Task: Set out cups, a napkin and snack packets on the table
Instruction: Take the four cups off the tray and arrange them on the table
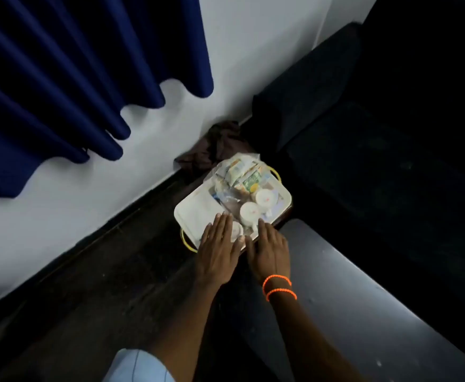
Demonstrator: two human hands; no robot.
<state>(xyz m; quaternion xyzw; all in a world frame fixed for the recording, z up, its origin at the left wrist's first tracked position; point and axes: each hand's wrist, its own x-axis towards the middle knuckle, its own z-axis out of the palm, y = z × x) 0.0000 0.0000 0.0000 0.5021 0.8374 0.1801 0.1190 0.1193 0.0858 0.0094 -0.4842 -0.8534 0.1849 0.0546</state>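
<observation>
1. Apparently unloading is just starting: cups [249, 212], packets [242, 172] and a napkin [198, 213] all sit on the tray [286, 201].
2. Left hand [217, 250] and right hand [270, 253] hover flat, each grip spread, holding nothing.
3. Next, I judge: close on the cup just ahead of the fingers.

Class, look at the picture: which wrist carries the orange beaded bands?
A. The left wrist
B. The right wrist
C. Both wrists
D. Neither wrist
B: two orange bands circle the wrist behind the right hand, while the left hand has a bare wrist.
</observation>
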